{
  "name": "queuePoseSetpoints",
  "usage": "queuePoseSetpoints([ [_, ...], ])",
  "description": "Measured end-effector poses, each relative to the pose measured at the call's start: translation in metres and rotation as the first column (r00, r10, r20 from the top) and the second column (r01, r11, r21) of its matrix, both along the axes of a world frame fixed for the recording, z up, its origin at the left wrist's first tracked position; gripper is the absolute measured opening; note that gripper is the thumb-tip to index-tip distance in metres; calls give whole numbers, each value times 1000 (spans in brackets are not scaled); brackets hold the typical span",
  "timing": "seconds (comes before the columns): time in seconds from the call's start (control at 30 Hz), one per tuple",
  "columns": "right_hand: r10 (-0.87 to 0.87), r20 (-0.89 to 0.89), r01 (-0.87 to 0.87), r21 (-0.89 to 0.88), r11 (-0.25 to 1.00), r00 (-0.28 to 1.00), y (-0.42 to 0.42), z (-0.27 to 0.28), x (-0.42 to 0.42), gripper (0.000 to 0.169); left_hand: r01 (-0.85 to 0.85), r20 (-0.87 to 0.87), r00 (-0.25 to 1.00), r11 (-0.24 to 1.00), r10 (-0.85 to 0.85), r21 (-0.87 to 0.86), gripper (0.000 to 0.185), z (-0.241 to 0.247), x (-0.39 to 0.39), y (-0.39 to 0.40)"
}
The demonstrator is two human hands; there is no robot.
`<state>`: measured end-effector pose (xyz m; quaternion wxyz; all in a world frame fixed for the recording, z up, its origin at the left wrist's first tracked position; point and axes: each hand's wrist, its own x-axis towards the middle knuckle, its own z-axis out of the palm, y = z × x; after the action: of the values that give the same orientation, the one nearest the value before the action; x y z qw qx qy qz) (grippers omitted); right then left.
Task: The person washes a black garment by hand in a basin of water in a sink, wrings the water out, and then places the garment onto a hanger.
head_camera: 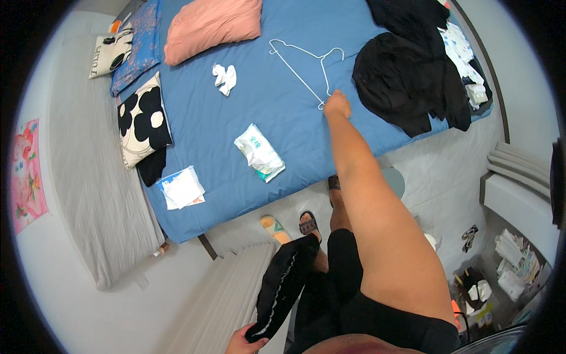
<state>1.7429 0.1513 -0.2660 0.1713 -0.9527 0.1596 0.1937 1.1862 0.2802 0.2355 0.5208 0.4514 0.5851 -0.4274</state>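
My right hand (338, 105) reaches over the bed and closes on the near corner of a white wire clothes hanger (298, 76). The hanger's hook points toward the black clothes on the right. Low in the picture, my left hand (246, 341) grips one end of a black garment (283, 283) with a wavy white line along it. This garment hangs beside my legs, off the bed. On the blue bedsheet (292, 124) lie a soft pack of tissues or wipes (260, 152) and a pair of small white socks (224, 79).
Black clothes (398, 79) are heaped at the bed's right end. A pink pillow (216, 28), a flower-patterned cushion (145, 123) and a flat white packet (182, 189) lie on the bed. A grey stool (392, 181) and a yellow slipper (275, 229) stand on the floor near my feet.
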Motion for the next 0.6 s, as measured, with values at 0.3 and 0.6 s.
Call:
queuePoseSetpoints([
  [0.3, 150, 150, -186, 274, 944, 977, -96, 15, -134, 27, 357, 428, 856, 930, -289, -86, 56, -41, -49, 37],
  [0.6, -421, -264, 417, 848, 328, 868, -295, 260, -413, 19, 608, 755, 429, 777, -496, 165, 57, 2, -7, 19],
])
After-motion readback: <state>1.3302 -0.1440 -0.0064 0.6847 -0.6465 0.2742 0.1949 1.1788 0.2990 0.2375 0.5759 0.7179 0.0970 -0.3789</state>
